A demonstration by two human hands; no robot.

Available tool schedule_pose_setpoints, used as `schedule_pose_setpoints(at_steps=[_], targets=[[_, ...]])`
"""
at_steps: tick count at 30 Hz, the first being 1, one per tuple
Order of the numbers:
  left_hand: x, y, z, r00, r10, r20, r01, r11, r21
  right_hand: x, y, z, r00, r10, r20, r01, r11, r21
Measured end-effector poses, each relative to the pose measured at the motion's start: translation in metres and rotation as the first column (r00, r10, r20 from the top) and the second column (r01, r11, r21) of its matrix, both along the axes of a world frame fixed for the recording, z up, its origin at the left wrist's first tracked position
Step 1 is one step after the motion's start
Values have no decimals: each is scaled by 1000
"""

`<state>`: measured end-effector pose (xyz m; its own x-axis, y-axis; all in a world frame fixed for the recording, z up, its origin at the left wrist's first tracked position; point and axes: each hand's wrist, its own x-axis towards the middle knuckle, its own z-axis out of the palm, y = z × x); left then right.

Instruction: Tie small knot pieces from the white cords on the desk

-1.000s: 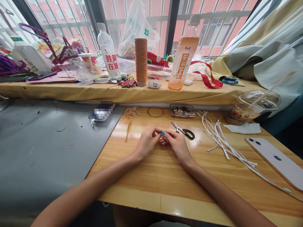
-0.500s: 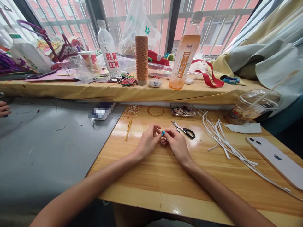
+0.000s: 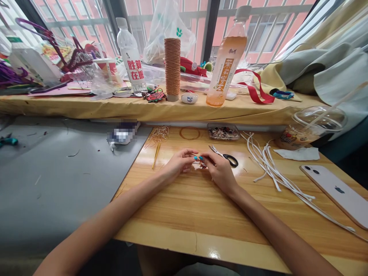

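- Pinching a tiny piece (image 3: pixel 200 164) between us, our left hand (image 3: pixel 179 164) and right hand (image 3: pixel 220 172) meet fingertip to fingertip near the middle of the wooden worktop (image 3: pixel 201 207), toward its far edge; fingers of both are closed on it.
- We judge small, steady finger moves work best, wrists resting on the wood.
- Scissors (image 3: pixel 227 157) lie just beyond our right hand; white cords (image 3: pixel 273 168) and a phone (image 3: pixel 336 191) sit toward the right edge.
- Compared with a second ago, our hands sit slightly farther from us, and teal pliers (image 3: pixel 8 141) now show at the left.

Scissors (image 3: pixel 227 156), phone (image 3: pixel 337 191), white cords (image 3: pixel 276 172) on table (image 3: pixel 201 214).
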<state>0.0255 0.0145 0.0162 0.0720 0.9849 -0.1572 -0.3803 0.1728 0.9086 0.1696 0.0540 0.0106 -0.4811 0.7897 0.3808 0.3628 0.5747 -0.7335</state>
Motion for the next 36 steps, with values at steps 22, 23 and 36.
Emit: schedule_pose_setpoints(at_steps=[22, 23, 36], targets=[[-1, 0, -8, 942, -80, -325, 114, 990, 87, 11, 13, -16, 981, 112, 158, -179, 838, 516], [0, 0, -9, 918, -55, -392, 110, 987, 119, 11, 13, -16, 982, 116, 152, -178, 844, 507], [1, -5, -6, 757, 58, -651, 83, 979, 184, 12, 11, -15, 957, 61, 285, -246, 693, 678]])
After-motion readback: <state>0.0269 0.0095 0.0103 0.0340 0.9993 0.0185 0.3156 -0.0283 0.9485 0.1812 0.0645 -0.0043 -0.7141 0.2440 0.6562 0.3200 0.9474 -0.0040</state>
